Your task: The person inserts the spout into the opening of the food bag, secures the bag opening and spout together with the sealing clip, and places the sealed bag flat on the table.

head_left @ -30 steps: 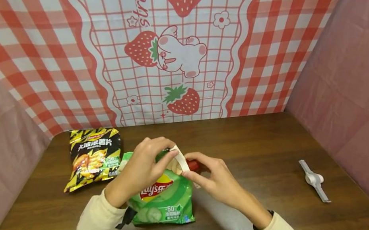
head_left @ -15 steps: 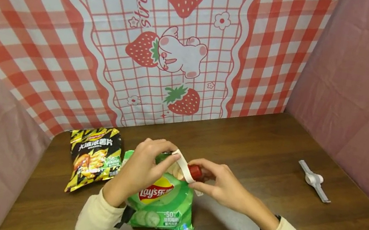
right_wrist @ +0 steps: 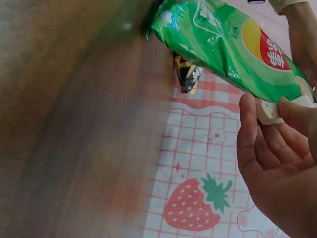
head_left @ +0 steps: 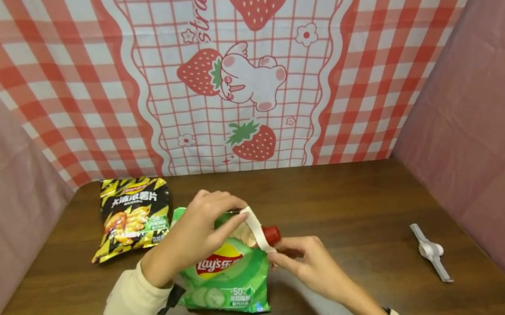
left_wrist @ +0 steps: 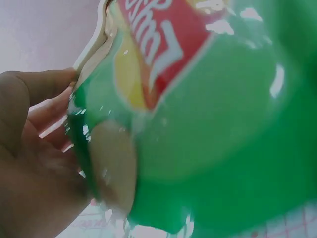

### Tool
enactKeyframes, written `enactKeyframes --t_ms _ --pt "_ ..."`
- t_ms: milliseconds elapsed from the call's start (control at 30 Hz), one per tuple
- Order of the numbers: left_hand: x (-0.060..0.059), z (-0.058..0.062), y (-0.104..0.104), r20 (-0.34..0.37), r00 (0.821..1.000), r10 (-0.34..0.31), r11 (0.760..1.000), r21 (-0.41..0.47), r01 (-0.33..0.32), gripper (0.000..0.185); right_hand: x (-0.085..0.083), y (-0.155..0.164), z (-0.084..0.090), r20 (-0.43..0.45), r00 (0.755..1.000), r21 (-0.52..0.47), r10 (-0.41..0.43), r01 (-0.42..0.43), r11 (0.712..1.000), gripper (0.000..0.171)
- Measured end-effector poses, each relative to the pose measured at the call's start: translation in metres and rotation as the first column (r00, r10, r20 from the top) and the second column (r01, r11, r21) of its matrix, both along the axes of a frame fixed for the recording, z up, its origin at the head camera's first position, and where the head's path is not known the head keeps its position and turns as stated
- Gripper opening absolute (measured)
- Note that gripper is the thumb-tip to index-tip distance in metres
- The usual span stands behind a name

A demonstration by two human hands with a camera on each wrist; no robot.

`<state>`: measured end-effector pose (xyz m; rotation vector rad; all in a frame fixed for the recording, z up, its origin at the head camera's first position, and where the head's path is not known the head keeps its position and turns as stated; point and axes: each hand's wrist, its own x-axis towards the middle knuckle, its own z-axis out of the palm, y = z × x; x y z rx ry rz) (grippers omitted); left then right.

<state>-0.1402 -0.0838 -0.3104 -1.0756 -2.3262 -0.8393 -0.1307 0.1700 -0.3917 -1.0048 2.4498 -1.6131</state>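
At frame centre, the green crinkly crisp bag's [head_left: 229,275] top was gripped by the left hand [head_left: 196,231] while the white red-hinged sealing clip [head_left: 260,234], pinched by the right hand [head_left: 310,263], was being fitted; squeezing shut seemed needed.

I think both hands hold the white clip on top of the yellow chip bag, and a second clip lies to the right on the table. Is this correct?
Not quite: the clipped bag is the green chip bag, as the head view shows. Both the left hand and right hand hold the white clip; the second clip lies right.

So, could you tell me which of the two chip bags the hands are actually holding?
The green bag, the nearer one: the left hand grips its top and the right hand pinches the white clip there. The black and yellow bag lies untouched beside it.
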Motion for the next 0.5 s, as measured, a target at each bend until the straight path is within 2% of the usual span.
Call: enactKeyframes --t_ms 133,233,367,500 --pt "0.006 -0.003 -0.008 -0.032 0.997 0.065 0.998 -0.009 -0.066 0.018 0.002 0.006 -0.004 -0.032 0.999 -0.005 -0.045 0.044 0.999 0.009" --pt "0.01 -0.007 -0.019 -0.021 0.992 0.122 0.992 0.016 -0.122 0.03 0.004 0.012 -0.006 -0.046 0.996 0.001 -0.08 0.08 0.997 0.009" --pt "0.014 -0.02 -0.037 0.039 0.984 0.173 0.983 0.048 -0.175 0.055 0.004 0.019 -0.007 -0.045 0.994 0.008 -0.099 0.099 0.995 0.008" --pt "0.02 -0.041 -0.052 0.121 0.975 0.185 0.976 0.095 -0.197 0.075 0.004 0.023 -0.008 -0.043 0.994 0.009 -0.105 0.105 0.994 0.009"
